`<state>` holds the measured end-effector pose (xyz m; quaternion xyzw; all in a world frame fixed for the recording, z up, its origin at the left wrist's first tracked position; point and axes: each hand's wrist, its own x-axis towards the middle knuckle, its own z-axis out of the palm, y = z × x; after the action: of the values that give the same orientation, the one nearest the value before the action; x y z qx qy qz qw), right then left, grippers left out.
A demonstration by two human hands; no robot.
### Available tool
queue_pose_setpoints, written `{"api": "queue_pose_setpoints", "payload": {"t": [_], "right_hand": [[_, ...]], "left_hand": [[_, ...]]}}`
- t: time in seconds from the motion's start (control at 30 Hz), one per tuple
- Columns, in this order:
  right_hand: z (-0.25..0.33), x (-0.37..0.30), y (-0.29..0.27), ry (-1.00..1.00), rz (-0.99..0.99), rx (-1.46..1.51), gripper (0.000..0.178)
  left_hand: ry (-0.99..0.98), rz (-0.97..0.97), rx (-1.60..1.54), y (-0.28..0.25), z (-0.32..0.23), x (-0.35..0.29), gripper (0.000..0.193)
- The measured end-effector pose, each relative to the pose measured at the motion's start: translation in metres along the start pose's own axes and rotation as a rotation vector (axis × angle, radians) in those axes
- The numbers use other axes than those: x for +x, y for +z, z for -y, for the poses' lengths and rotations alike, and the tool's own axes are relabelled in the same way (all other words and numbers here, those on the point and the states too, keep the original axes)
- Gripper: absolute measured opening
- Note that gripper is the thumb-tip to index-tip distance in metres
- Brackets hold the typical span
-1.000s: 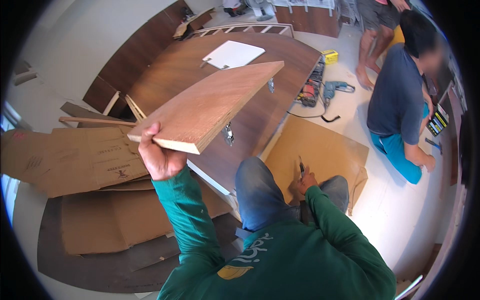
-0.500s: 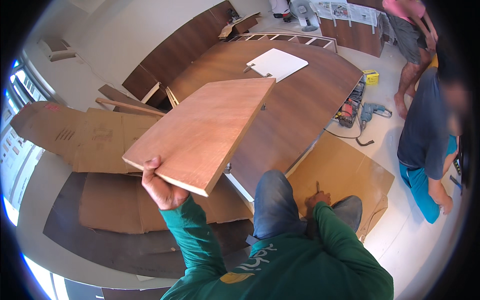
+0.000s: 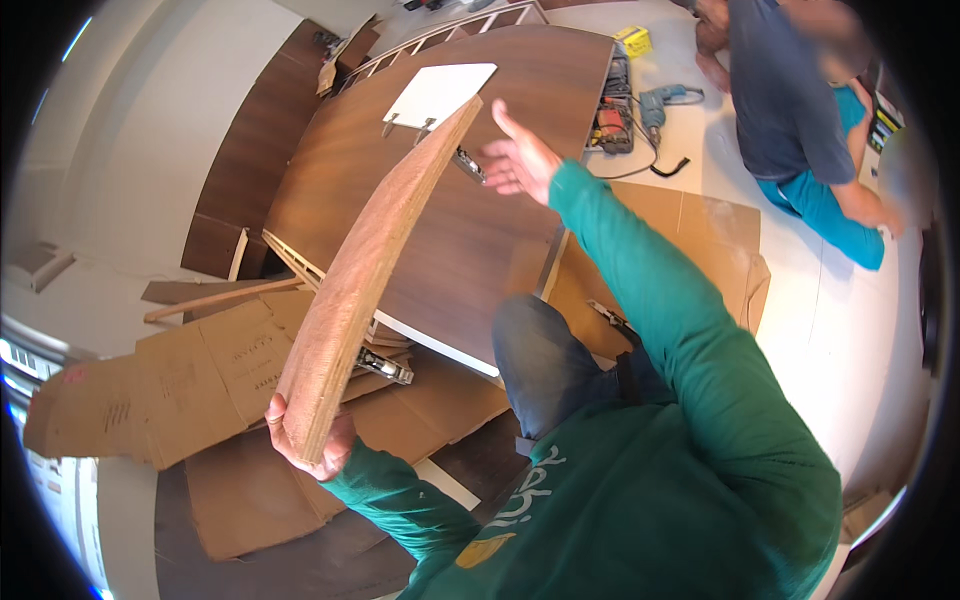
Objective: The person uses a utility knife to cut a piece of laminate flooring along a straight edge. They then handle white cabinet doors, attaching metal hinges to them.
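Note:
My left hand (image 3: 325, 445) grips the lower end of a reddish wooden door panel (image 3: 375, 245), which is tilted up on edge with its bare side edge facing me. Two metal hinges stick out from the panel's right face: a lower hinge (image 3: 385, 367) and an upper hinge (image 3: 468, 163). Close beside the upper hinge is my right hand (image 3: 522, 160), empty, thumb and fingers apart. On the cardboard by my knee lies a slim dark tool (image 3: 612, 318); its exact kind is unclear.
Beneath the panel spreads a large brown wooden board (image 3: 480, 240) bearing a white hinged panel (image 3: 437, 92). A blue power drill (image 3: 655, 108) and a toolbox (image 3: 615, 120) sit beyond its right edge. A co-worker (image 3: 800, 110) kneels at right. Flattened cardboard (image 3: 215, 370) lies at left.
The panel has swung from lying nearly flat to standing on edge, showing its hinges. My right hand has left the tool on the cardboard and risen to the panel's far end. The view has turned.

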<state>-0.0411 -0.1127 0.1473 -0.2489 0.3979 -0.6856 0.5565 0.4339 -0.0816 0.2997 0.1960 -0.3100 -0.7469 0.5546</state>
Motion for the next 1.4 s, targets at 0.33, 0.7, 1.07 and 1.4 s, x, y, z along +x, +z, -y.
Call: {"api": "queue_pose_setpoints", "payload": {"t": [0.33,0.7,1.07,1.4], "right_hand": [[0.027,-0.002,0.01,0.131,-0.106,-0.405,0.081],[0.039,-0.013,0.0,0.29,-0.162,-0.619,0.07],[0.046,-0.005,-0.021,0.263,-0.117,-1.005,0.067],[0.026,-0.048,0.0,0.168,-0.245,-0.004,0.117]], "left_hand": [[-0.008,-0.161,0.058,-0.011,0.016,0.03,0.03],[-0.079,0.003,0.012,0.012,0.038,0.025,0.026],[-0.181,0.027,-0.015,0.018,0.03,0.037,0.057],[0.027,-0.101,0.011,0.022,0.051,0.044,0.051]]}}
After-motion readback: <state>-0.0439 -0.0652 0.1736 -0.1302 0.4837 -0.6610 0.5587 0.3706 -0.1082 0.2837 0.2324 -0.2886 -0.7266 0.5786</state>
